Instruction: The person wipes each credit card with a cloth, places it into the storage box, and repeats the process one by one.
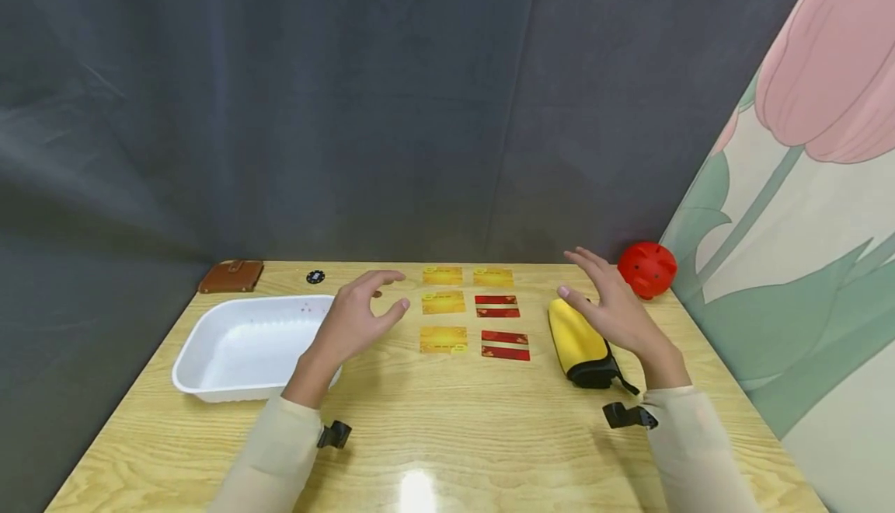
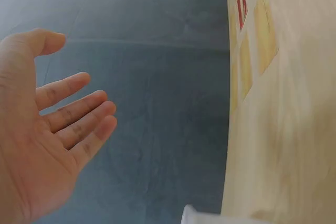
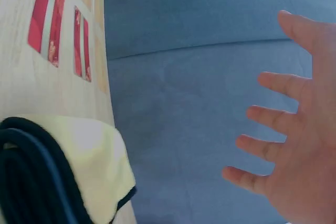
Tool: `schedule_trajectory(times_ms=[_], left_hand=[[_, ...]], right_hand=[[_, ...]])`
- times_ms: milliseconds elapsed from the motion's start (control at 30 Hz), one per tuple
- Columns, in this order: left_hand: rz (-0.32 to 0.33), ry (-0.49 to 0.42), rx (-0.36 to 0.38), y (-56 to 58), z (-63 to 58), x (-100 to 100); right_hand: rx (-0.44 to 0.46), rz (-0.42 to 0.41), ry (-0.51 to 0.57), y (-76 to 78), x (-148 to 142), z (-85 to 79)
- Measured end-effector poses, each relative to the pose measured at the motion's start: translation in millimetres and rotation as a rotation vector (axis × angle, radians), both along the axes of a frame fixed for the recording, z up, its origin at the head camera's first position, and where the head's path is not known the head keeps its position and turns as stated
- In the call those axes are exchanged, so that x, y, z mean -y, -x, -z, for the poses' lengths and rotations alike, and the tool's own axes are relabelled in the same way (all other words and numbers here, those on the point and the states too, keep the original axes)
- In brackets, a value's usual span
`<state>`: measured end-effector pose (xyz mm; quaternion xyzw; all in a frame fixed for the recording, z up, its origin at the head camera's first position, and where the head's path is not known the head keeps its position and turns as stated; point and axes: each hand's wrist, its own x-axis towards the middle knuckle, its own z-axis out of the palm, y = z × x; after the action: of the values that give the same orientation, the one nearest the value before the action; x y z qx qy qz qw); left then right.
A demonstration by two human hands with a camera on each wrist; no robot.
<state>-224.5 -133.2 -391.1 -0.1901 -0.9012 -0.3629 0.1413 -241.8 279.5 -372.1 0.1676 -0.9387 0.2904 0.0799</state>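
Note:
My left hand (image 1: 356, 317) hovers beside the right end of a white plastic tray (image 1: 187, 342), its fingers loosely bent and holding nothing. In the left wrist view the thumb and fingers are spread apart. Above a yellow and black zip pouch (image 1: 575, 334), my right hand (image 1: 615, 307) is raised with fingers apart, also holding nothing. Between the hands lie several yellow cards (image 1: 444, 340) and two red cards (image 1: 505, 345) with a pale stripe, set out in two columns. The right wrist view shows the pouch (image 3: 89, 156) well away from the fingers.
A brown leather wallet (image 1: 232, 277) and a black round chip (image 1: 315, 277) lie at the back left of the wooden table (image 1: 447, 420). At the back right stands a red piggy bank (image 1: 647, 270). Behind the table hangs a dark curtain (image 1: 363, 109); a flowered wall (image 1: 804, 264) borders the right.

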Motion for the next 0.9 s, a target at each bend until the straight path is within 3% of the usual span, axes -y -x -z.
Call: schedule_trajectory(times_ms=[367,633,900], left_hand=[[0.055,-0.099,0.151,-3.7,27.6,-33],[0.089,-0.176,0.207,7.3,56.5,-48],[0.108,-0.261,0.266,17.9,78.8,-45]], right_hand=[[-0.002,0.021,0.103,-7.5,-12,25.8],[-0.044,0.014,0.178,-8.9,-18,39.9],[-0.031,0.005,0.210,-9.9,-21,47.9]])
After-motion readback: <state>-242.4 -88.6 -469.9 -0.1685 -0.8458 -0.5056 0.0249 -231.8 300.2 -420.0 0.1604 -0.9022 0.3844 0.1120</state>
